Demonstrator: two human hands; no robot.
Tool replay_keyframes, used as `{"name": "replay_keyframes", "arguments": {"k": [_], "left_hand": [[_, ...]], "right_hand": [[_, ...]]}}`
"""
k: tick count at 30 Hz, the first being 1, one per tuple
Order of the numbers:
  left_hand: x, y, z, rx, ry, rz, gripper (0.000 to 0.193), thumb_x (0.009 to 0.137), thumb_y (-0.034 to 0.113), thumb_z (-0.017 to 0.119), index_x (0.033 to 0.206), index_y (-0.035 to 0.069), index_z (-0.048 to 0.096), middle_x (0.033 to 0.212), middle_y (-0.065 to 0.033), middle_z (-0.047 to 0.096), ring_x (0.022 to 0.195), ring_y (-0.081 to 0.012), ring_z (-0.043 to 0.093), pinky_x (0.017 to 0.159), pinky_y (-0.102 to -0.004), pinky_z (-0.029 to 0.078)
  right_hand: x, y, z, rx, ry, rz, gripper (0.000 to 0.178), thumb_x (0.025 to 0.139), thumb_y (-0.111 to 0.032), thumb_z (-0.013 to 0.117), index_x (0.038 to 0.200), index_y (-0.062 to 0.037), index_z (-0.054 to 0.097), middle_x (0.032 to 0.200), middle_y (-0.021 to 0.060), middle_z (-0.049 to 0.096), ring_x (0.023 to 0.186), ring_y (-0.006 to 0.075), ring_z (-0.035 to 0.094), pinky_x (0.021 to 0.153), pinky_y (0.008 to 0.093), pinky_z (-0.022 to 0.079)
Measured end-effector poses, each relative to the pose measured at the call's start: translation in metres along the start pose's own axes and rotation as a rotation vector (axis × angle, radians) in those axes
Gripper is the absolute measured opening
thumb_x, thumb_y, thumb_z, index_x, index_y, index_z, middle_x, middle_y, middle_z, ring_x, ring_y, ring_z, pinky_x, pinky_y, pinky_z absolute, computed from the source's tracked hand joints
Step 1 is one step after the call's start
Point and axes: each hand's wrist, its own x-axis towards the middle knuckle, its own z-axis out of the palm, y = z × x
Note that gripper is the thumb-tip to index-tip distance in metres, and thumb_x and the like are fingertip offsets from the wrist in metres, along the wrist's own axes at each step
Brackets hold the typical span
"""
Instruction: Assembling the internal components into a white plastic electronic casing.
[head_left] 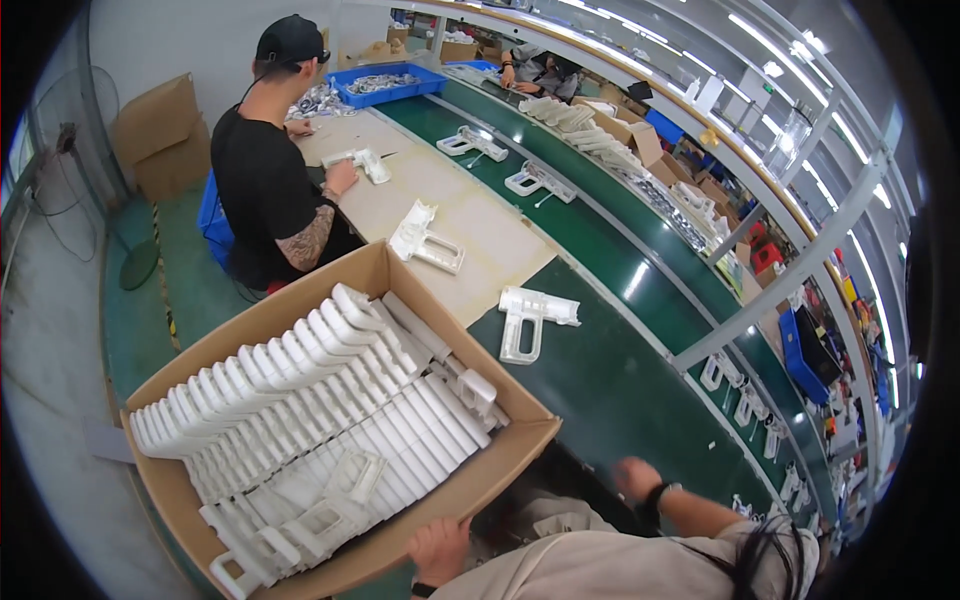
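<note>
A cardboard box (545, 432) packed with rows of white plastic housing shells (290, 365) stands at the lower left. My left hand (438, 550) is closed over the box's near rim. Loose shells with looped handles (355, 475) lie across the rows at the near side. Over the near edge of the green table (600, 400) is my right hand (637, 478), smeared by motion, with nothing visible in it. Beyond it, one pistol-shaped white shell (533, 320) rests on the green surface. Another white shell (428, 238) lies farther off on a beige board (480, 250).
A co-worker in black (270, 170) sits at far left, one hand on a white shell (362, 165). A green conveyor (610, 240) carrying white housings (540, 183) runs along the table. A metal post (790, 260) slants at right. A blue tray (390, 85) holds small parts.
</note>
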Motion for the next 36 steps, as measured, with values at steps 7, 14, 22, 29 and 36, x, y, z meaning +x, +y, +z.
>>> {"name": "replay_keyframes", "arguments": {"k": [7,14,22,29,36], "left_hand": [[0.021,-0.021,-0.017,-0.242,-0.257,0.074,0.031,0.071,0.037,0.068,0.078,0.011,0.053,0.076,-0.0073,0.050,0.071,-0.0257,0.051,0.063,-0.0390,0.040],[0.054,-0.023,-0.035,-0.310,-0.581,-0.013,0.034,0.073,0.038,0.068,0.081,0.006,0.060,0.078,-0.0114,0.056,0.075,-0.0298,0.057,0.063,-0.0406,0.046],[0.056,-0.017,-0.030,-0.324,-0.582,-0.143,0.031,0.069,0.040,0.071,0.075,0.011,0.061,0.072,-0.0088,0.055,0.067,-0.0284,0.058,0.052,-0.0421,0.047],[0.064,-0.022,-0.038,-0.371,-0.721,-0.245,0.026,0.076,0.029,0.063,0.091,0.009,0.055,0.088,-0.0113,0.053,0.088,-0.0316,0.051,0.072,-0.0439,0.042],[0.081,-0.012,-0.036,-0.346,-0.818,-0.296,0.029,0.073,0.024,0.065,0.097,0.009,0.055,0.093,-0.0116,0.054,0.091,-0.0336,0.050,0.073,-0.0443,0.043]], "right_hand": [[0.177,-0.101,-0.056,0.075,0.208,-0.222,0.035,0.085,-0.027,0.057,0.112,-0.0052,0.055,0.107,0.0194,0.059,0.101,0.0373,0.055,0.085,0.0433,0.046],[0.315,-0.118,-0.030,0.405,0.115,0.421,0.071,0.083,-0.053,0.054,0.117,0.0090,0.044,0.114,0.0313,0.056,0.107,0.0411,0.055,0.091,0.0446,0.044],[0.371,-0.062,-0.001,0.548,0.238,0.248,0.035,0.084,-0.026,0.060,0.098,0.0051,0.051,0.082,0.0256,0.063,0.069,0.0350,0.066,0.066,0.0416,0.052],[0.451,-0.171,-0.149,0.596,0.251,-0.401,0.024,0.091,-0.017,0.052,0.108,-0.0014,0.046,0.082,0.0267,0.059,0.080,0.0461,0.056,0.067,0.0468,0.046],[0.613,-0.266,-0.104,0.321,0.271,-0.343,0.025,0.090,-0.019,0.052,0.105,-0.0008,0.046,0.094,0.0255,0.060,0.094,0.0418,0.057,0.080,0.0469,0.045]]}}
